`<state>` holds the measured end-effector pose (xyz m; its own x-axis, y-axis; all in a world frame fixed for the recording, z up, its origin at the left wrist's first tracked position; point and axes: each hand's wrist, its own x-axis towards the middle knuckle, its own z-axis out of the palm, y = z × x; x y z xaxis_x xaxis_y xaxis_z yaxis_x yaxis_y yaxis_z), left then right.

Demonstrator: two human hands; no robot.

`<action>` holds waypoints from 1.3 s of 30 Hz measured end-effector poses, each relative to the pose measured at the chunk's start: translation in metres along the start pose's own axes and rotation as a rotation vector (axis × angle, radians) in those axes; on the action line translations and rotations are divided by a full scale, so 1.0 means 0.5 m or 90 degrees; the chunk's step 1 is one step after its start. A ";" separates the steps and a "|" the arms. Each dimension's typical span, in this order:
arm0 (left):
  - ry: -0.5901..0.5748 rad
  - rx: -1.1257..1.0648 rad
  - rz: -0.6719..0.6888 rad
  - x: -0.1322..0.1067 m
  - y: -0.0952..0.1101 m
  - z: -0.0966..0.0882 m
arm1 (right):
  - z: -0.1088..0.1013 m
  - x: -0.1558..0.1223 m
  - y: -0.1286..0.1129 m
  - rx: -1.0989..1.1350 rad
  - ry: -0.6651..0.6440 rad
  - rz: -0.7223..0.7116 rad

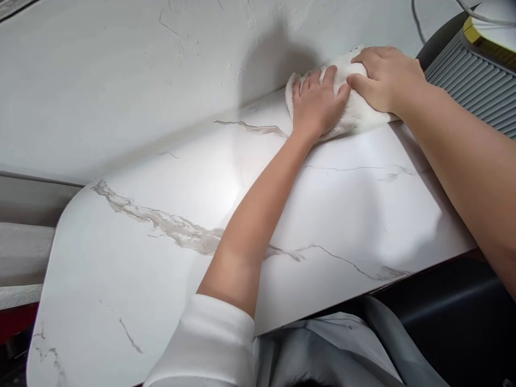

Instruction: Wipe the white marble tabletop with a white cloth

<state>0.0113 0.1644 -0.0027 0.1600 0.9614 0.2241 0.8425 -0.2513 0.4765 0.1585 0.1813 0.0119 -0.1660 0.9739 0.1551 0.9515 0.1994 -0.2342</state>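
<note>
A white fluffy cloth (355, 115) lies bunched on the white marble-patterned countertop (161, 242), at the far edge where it meets the wall. My left hand (318, 102) presses flat on the cloth's left part, fingers stretched toward the wall. Beside it, my right hand (385, 75) lies on the cloth's right part, fingers curled over its top edge and thumb touching my left hand. Both forearms reach across the counter from the lower right.
A white textured wall (121, 70) rises behind the counter. A grey ribbed appliance (475, 86) with a yellow strip stands at the far right, close to my right wrist. A cable (417, 24) runs down the wall. The counter's rounded corner is at the left.
</note>
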 end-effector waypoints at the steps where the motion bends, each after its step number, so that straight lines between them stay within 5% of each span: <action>1: 0.011 -0.001 0.007 0.007 -0.011 -0.003 | 0.005 0.013 -0.007 -0.005 0.001 -0.001; 11: 0.001 0.036 -0.026 0.043 -0.056 -0.018 | 0.032 0.069 -0.037 -0.080 -0.011 0.021; 20: 0.009 0.078 -0.025 -0.025 -0.053 -0.033 | 0.053 0.034 -0.037 -0.014 -0.007 -0.061; 27: -0.031 0.087 -0.045 -0.135 -0.033 -0.044 | 0.023 -0.126 -0.107 -0.110 0.012 -0.076; 33: -0.015 0.097 0.013 -0.278 0.007 -0.066 | 0.009 -0.282 -0.116 -0.064 0.095 -0.177; 39: -0.028 0.107 0.062 -0.386 0.043 -0.083 | -0.001 -0.399 -0.117 -0.087 0.069 -0.166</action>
<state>-0.0227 -0.0312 -0.0005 0.2646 0.9381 0.2234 0.8951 -0.3251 0.3051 0.1360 -0.0246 -0.0046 -0.3873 0.8729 0.2968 0.9076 0.4175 -0.0435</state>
